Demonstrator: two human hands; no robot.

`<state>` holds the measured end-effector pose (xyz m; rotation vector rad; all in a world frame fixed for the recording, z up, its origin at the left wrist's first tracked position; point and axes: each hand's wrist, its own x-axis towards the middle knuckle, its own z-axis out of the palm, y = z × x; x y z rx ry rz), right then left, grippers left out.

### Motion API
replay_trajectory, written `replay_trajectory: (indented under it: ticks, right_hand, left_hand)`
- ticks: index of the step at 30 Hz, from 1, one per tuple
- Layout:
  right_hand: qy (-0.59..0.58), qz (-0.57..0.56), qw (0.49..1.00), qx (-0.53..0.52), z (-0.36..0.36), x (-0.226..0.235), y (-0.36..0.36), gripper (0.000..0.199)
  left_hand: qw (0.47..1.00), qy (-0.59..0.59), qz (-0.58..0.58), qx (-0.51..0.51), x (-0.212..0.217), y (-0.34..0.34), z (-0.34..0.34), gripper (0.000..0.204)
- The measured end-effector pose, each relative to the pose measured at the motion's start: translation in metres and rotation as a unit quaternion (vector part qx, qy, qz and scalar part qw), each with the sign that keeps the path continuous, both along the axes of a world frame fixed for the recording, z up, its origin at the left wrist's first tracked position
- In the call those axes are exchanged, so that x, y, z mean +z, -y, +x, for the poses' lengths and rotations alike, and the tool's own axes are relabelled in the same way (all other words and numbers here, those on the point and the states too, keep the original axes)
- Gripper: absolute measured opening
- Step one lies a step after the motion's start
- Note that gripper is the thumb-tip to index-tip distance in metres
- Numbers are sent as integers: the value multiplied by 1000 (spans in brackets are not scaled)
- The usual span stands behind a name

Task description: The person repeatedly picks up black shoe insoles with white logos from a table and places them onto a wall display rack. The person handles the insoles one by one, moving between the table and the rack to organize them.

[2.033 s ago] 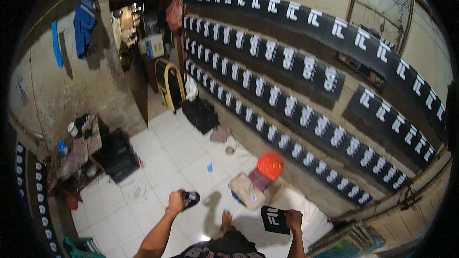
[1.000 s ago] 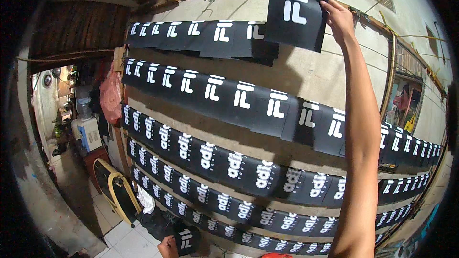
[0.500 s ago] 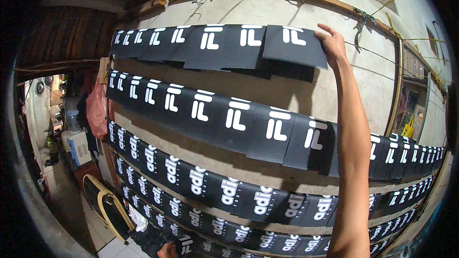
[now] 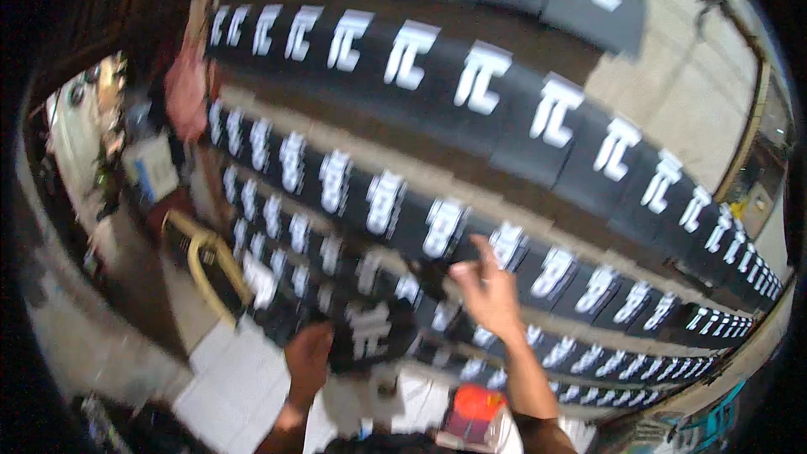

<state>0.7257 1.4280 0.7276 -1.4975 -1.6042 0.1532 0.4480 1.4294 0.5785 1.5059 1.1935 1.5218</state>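
Low in front of me, my left hand [image 4: 309,357] is closed on the edge of a black fabric panel [image 4: 368,332] with a white print. More dark cloth bunches just left of it; how many pieces are there I cannot tell. My right hand [image 4: 489,290] is raised to the right of that panel, thumb and forefinger apart, with nothing visible between them. Behind it runs a row of hanging black panels [image 4: 387,202] with white prints. Higher up hangs another row [image 4: 483,80], and the top row's end panel [image 4: 595,0] shows near the upper edge. Motion blurs the picture.
A yellow-rimmed dark frame [image 4: 206,261] stands at left, beside white floor tiles [image 4: 231,378]. A pink plastic bag [image 4: 187,97] hangs by the rows' left end, near a white appliance [image 4: 153,168]. An orange-red item [image 4: 477,403] lies low at centre. Teal pieces [image 4: 710,420] show at lower right.
My right hand has left the end panel of the top row and come down near the left hand. The view has tilted downward, showing more of my left hand and the panel it holds.
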Motion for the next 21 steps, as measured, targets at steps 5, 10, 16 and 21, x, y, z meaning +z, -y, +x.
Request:
replay_trajectory:
  ticks: [5, 10, 16, 21]
  right_hand:
    - [-290, -172, 916, 217, -57, -95, 20, 57]
    - [-374, -183, 846, 333, -63, -80, 53, 60]
    - [-273, -152, 923, 224, -72, -101, 71, 11]
    - [-182, -196, 953, 146, -57, -35, 92, 36]
  left_hand:
    - [996, 91, -23, -6, 17, 32, -19, 13]
    - [996, 83, -19, -1, 3, 56, -34, 13]
    - [996, 78, -50, -16, -6, 63, -40, 16]
    - [995, 99, -3, -11, -11, 56, -27, 24]
